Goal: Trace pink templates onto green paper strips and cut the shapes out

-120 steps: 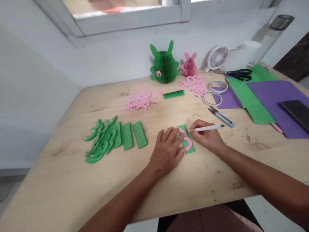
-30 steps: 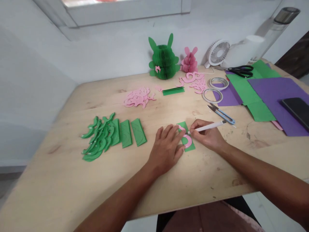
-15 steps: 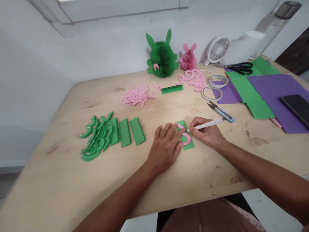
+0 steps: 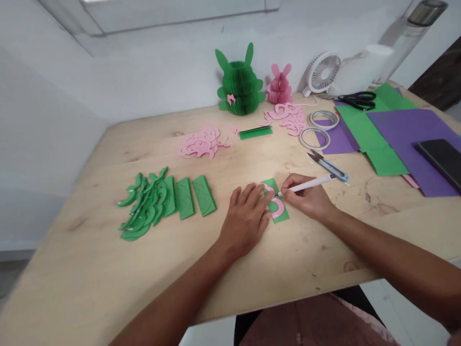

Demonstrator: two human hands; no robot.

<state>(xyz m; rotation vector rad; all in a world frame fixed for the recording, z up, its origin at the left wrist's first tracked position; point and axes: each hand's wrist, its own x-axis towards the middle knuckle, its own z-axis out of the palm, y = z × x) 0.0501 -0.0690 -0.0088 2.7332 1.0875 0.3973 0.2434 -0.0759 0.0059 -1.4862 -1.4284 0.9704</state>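
My left hand [image 4: 245,218] lies flat with its fingers spread, the fingertips pressing on a curved pink paper piece [image 4: 277,208]. Under that pink piece is a small green paper rectangle [image 4: 283,216]. A white pen [image 4: 309,185] is pinched in my right hand [image 4: 309,197], its tip at the edge of the pink piece. To the left of my left hand lie green rectangles with drawn curves [image 4: 204,195] and a pile of curved green cutouts [image 4: 146,206].
Behind are pink cutouts [image 4: 203,143], a folded green strip [image 4: 255,132], tape rolls [image 4: 315,139], blue snips [image 4: 329,166], black scissors [image 4: 356,100], a phone [image 4: 441,158], purple sheets [image 4: 414,139], a fan [image 4: 324,72], a green paper rabbit [image 4: 241,89] and a pink one [image 4: 280,86].
The whole view has shifted very slightly. Both hands, the pen and the papers hold nearly the same places.
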